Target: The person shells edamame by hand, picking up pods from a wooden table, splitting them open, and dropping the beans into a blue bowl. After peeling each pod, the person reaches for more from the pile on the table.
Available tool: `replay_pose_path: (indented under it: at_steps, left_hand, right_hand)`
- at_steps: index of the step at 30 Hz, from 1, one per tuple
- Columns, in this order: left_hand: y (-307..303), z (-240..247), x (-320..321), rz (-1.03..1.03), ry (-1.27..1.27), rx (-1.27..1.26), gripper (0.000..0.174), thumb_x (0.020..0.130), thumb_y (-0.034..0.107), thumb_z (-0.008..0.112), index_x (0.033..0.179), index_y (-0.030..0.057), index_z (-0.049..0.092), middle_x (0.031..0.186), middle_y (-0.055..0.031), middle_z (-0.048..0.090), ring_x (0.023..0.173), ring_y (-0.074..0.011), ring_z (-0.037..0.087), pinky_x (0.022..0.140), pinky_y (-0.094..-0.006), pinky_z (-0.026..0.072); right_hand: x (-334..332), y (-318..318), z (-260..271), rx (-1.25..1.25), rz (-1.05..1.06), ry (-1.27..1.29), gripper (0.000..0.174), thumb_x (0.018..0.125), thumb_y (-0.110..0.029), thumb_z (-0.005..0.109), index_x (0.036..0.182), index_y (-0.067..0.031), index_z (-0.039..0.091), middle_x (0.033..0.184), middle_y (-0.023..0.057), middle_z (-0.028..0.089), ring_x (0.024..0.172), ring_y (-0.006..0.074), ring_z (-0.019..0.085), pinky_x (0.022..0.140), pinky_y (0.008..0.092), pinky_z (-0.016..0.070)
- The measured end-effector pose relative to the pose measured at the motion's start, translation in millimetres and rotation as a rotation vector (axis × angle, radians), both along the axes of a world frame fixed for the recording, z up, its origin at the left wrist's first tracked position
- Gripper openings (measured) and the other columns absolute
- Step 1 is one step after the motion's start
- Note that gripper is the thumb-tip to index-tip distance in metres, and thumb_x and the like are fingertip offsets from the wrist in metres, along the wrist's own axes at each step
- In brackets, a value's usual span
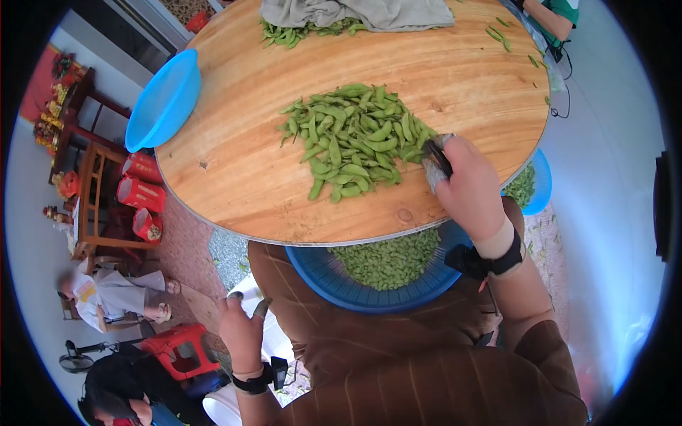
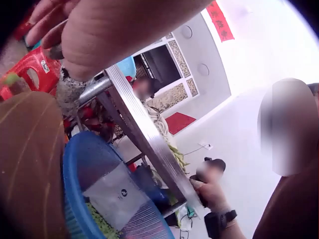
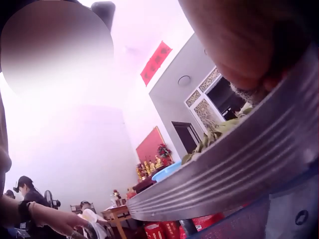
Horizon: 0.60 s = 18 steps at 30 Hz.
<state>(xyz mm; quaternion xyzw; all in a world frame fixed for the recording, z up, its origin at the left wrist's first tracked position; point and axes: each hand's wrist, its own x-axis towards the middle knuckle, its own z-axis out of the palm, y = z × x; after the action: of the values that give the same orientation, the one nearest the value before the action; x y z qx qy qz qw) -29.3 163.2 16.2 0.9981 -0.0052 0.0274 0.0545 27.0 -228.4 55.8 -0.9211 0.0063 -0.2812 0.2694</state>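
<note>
A heap of green edamame pods (image 1: 348, 138) lies on the round wooden table (image 1: 234, 192). At its right edge, my right hand (image 1: 469, 177) has its fingers curled round a narrow black object (image 1: 437, 159), whose kind I cannot tell. Grey wraps cover fingertips of this hand. My left hand (image 1: 243, 330) hangs below the table's front edge, fingers loosely bent and holding nothing, with grey coverings on the tips. Between the hands, a blue basket (image 1: 312, 287) of shelled beans (image 1: 391, 263) sits at my lap, partly under the tabletop.
A light blue basin (image 1: 163, 99) stands at the table's left edge. More pods (image 1: 288, 35) show under a grey cloth (image 1: 355, 13) at the far side. Another blue basin (image 1: 543, 181) is beyond my right arm. A red stool (image 1: 181, 351) and other people are to the left.
</note>
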Motion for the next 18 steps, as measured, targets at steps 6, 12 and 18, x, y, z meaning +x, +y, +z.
replay_pose_path:
  at_steps: [6, 12, 18]
  left_hand:
    - [-41.1, 23.7, 18.9, -0.166, -0.038, -0.479, 0.02, 0.08, 0.013, 0.066, 0.096, 0.0005, 0.062, 0.086, -0.0154, 0.061, 0.075, -0.0305, 0.062, 0.067, -0.0381, 0.0497]
    - [-147.7, 54.5, 59.1, -0.702, 0.126, -0.945, 0.025, 0.088, -0.001, 0.054, 0.112, -0.0026, 0.059, 0.095, -0.0096, 0.059, 0.069, -0.0146, 0.059, 0.063, -0.0258, 0.0486]
    - [-201.9, 49.8, 82.9, -0.623, 0.396, -1.183, 0.022, 0.095, 0.009, 0.048, 0.113, 0.0006, 0.057, 0.081, -0.0046, 0.06, 0.059, -0.0099, 0.052, 0.056, -0.0242, 0.0436]
  right_hand:
    - [6.1, -2.4, -6.2, 0.022, 0.043, 0.022, 0.019, 0.073, -0.003, 0.062, 0.091, -0.0015, 0.055, 0.079, 0.0187, 0.057, 0.074, 0.0402, 0.057, 0.063, 0.0457, 0.0459]
    - [-18.6, -6.1, 7.8, 0.007, 0.144, -0.013, 0.024, 0.071, -0.001, 0.063, 0.095, -0.0035, 0.061, 0.081, 0.017, 0.058, 0.073, 0.0377, 0.058, 0.063, 0.0428, 0.047]
    - [-41.2, -9.6, 23.3, -0.033, 0.314, -0.042, 0.031, 0.067, 0.0, 0.065, 0.098, -0.005, 0.065, 0.089, 0.0139, 0.063, 0.074, 0.0339, 0.061, 0.063, 0.038, 0.0498]
